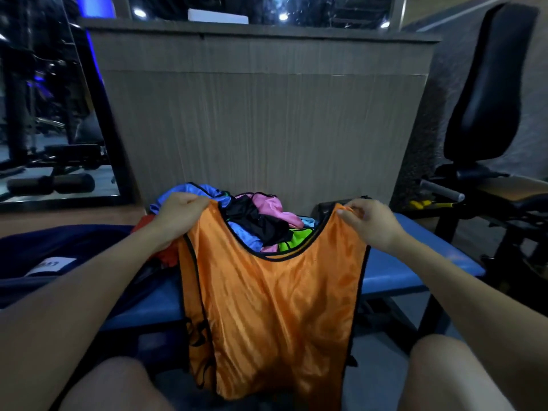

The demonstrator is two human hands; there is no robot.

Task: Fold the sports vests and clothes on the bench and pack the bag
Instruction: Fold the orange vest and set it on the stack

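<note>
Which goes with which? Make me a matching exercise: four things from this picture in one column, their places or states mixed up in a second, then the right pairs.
Things:
1. orange vest
2. pile of clothes
3. dark bag
4. bench

Places or states:
A. lying heaped on the bench
B. blue padded top, under the clothes
C. held up by both shoulder straps
D. at the left end, beside the pile

Pairs: 1-C, 2-A, 3-D, 4-B

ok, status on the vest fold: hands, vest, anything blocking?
Left hand and right hand each grip a shoulder strap. Orange vest hangs open, unfolded, in front of the blue bench. Unfolded clothes pile sits on the bench behind.
</note>
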